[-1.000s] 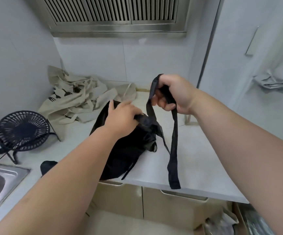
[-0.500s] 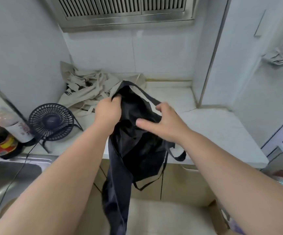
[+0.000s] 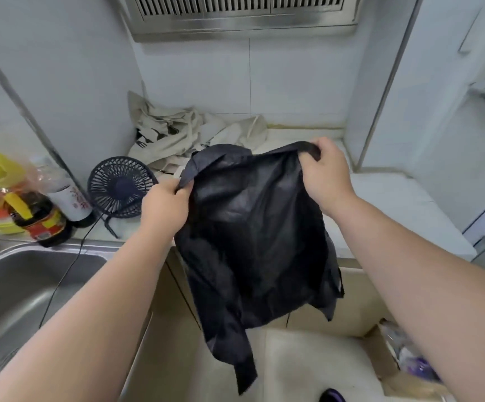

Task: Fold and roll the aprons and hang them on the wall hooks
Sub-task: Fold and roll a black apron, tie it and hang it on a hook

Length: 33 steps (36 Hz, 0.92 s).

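Your left hand (image 3: 164, 207) and right hand (image 3: 326, 172) each grip the top edge of the black, thin-fabric apron (image 3: 252, 242), which hangs spread in front of the white countertop (image 3: 395, 204); the crumpled beige apron (image 3: 174, 137) lies in the back corner

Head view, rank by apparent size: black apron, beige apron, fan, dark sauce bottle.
1. black apron: largest, but it is held up nearer the camera, so part of its lead is nearness.
2. beige apron: a crumpled heap.
3. fan and dark sauce bottle: they look alike, not ranked.
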Each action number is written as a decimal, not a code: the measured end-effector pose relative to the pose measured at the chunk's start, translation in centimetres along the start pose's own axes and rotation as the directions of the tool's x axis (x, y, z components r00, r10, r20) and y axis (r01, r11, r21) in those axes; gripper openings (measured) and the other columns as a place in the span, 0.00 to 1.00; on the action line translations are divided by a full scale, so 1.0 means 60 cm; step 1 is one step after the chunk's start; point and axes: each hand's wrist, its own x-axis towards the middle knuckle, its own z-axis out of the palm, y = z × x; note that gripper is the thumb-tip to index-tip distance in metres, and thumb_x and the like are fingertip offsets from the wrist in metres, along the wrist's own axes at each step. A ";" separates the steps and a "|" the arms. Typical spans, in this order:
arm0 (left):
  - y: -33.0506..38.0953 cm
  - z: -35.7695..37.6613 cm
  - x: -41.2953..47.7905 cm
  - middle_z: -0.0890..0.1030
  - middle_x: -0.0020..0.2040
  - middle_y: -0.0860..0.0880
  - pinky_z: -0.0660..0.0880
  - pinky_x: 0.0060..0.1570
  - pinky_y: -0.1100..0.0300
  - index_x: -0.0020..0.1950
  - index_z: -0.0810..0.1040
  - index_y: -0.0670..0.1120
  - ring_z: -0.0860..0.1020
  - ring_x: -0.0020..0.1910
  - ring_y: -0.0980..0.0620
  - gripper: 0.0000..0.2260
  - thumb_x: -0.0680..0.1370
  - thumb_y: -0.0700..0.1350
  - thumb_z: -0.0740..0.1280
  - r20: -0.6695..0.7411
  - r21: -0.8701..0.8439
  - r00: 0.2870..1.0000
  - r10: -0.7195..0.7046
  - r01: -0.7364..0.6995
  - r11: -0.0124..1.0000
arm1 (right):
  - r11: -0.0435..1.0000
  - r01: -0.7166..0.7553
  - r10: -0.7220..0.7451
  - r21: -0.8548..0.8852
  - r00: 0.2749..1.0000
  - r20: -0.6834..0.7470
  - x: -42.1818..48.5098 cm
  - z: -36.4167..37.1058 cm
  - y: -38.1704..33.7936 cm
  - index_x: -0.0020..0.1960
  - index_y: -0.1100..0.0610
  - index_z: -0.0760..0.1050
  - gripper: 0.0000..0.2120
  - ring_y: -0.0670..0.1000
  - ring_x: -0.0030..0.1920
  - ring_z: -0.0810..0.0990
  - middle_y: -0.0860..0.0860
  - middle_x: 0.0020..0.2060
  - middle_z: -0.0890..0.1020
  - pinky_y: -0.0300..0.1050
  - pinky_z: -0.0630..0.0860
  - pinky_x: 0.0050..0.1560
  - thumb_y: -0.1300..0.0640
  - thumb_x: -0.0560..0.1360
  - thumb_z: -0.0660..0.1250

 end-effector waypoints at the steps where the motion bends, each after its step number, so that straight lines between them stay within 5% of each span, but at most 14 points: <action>1: 0.000 0.001 -0.002 0.81 0.42 0.43 0.73 0.47 0.49 0.46 0.79 0.45 0.76 0.44 0.41 0.14 0.78 0.53 0.61 -0.048 -0.027 0.998 0.047 -0.048 0.998 | 0.997 0.028 -0.028 -0.070 1.000 -0.006 -0.002 -0.002 -0.003 0.50 0.53 0.71 0.03 0.48 0.42 0.73 0.43 0.38 0.74 0.38 0.67 0.40 0.59 0.78 0.60; 4: 0.003 0.004 -0.015 0.73 0.36 0.45 0.62 0.39 0.56 0.42 0.76 0.40 0.68 0.39 0.48 0.09 0.78 0.43 0.61 -0.223 0.012 0.945 0.240 -0.243 0.970 | 0.963 0.128 -0.151 -0.238 0.985 -0.079 -0.013 -0.014 -0.015 0.55 0.55 0.73 0.07 0.50 0.44 0.73 0.47 0.42 0.76 0.41 0.67 0.42 0.59 0.78 0.60; 6: 0.004 0.008 -0.025 0.72 0.40 0.46 0.60 0.40 0.61 0.46 0.78 0.39 0.69 0.42 0.49 0.08 0.79 0.41 0.62 -0.301 0.060 0.907 0.295 -0.291 0.955 | 0.950 0.185 -0.221 -0.253 0.968 -0.122 -0.019 -0.021 -0.013 0.57 0.57 0.73 0.09 0.51 0.44 0.74 0.49 0.43 0.77 0.44 0.70 0.43 0.60 0.78 0.59; 8: -0.009 0.018 -0.030 0.74 0.43 0.41 0.61 0.42 0.59 0.47 0.79 0.38 0.74 0.45 0.44 0.10 0.80 0.43 0.63 -0.203 0.132 0.937 0.284 -0.261 0.956 | 0.913 0.132 -0.143 -0.386 0.990 0.002 -0.022 -0.027 0.009 0.56 0.56 0.73 0.08 0.54 0.46 0.75 0.52 0.46 0.78 0.47 0.72 0.45 0.59 0.79 0.60; 11: -0.044 0.038 -0.040 0.78 0.40 0.40 0.64 0.38 0.56 0.41 0.77 0.39 0.77 0.46 0.38 0.12 0.80 0.45 0.63 0.145 0.342 0.974 0.173 -0.213 0.915 | 0.696 0.056 0.097 -0.715 0.980 0.172 -0.035 -0.030 0.056 0.54 0.55 0.73 0.07 0.58 0.46 0.75 0.56 0.49 0.79 0.48 0.73 0.44 0.57 0.80 0.58; 16: -0.024 0.045 -0.055 0.79 0.47 0.39 0.63 0.42 0.57 0.50 0.78 0.38 0.75 0.49 0.39 0.10 0.80 0.42 0.61 -0.031 0.253 0.969 0.247 -0.232 0.939 | 0.631 0.008 0.036 -0.776 0.999 0.039 -0.038 -0.031 0.061 0.51 0.58 0.68 0.03 0.58 0.38 0.72 0.54 0.38 0.73 0.45 0.66 0.34 0.59 0.79 0.57; 20: -0.003 0.042 -0.031 0.78 0.50 0.40 0.68 0.42 0.54 0.52 0.78 0.42 0.76 0.49 0.39 0.13 0.82 0.48 0.57 0.097 0.426 0.971 0.217 -0.238 0.873 | 0.557 -0.071 0.125 -0.828 0.992 0.000 -0.015 -0.039 0.052 0.45 0.58 0.66 0.06 0.57 0.39 0.71 0.53 0.38 0.71 0.43 0.63 0.33 0.58 0.79 0.57; 23: 0.016 0.043 -0.019 0.79 0.49 0.38 0.67 0.41 0.55 0.50 0.77 0.40 0.76 0.49 0.37 0.15 0.82 0.48 0.56 0.135 0.461 0.962 0.238 -0.273 0.844 | 0.710 -0.196 0.243 -0.676 0.970 -0.025 -0.003 -0.039 0.044 0.39 0.58 0.66 0.11 0.59 0.39 0.76 0.55 0.39 0.74 0.43 0.67 0.35 0.56 0.78 0.54; 26: 0.047 0.043 -0.004 0.80 0.48 0.36 0.65 0.40 0.55 0.50 0.76 0.38 0.76 0.49 0.36 0.15 0.82 0.47 0.55 0.124 0.502 0.948 0.294 -0.316 0.805 | 0.869 -0.429 0.434 -0.247 0.900 -0.039 0.016 -0.032 0.028 0.40 0.59 0.67 0.08 0.57 0.28 0.74 0.57 0.35 0.75 0.44 0.70 0.32 0.59 0.76 0.53; 29: 0.075 0.044 0.019 0.80 0.48 0.35 0.65 0.41 0.54 0.51 0.77 0.37 0.77 0.50 0.36 0.14 0.82 0.45 0.56 0.127 0.534 0.931 0.342 -0.354 0.767 | 0.868 -0.491 0.493 0.077 0.870 -0.008 0.034 -0.032 0.008 0.47 0.60 0.71 0.08 0.53 0.27 0.67 0.57 0.33 0.72 0.47 0.70 0.32 0.61 0.77 0.54; 33: 0.100 0.056 0.060 0.82 0.42 0.40 0.75 0.43 0.52 0.49 0.73 0.39 0.80 0.43 0.40 0.10 0.80 0.42 0.54 0.054 0.266 0.959 0.278 -0.282 0.922 | 0.862 -0.442 0.443 0.248 0.895 0.054 0.078 -0.033 -0.004 0.64 0.60 0.70 0.16 0.51 0.32 0.70 0.55 0.35 0.73 0.44 0.77 0.35 0.59 0.79 0.55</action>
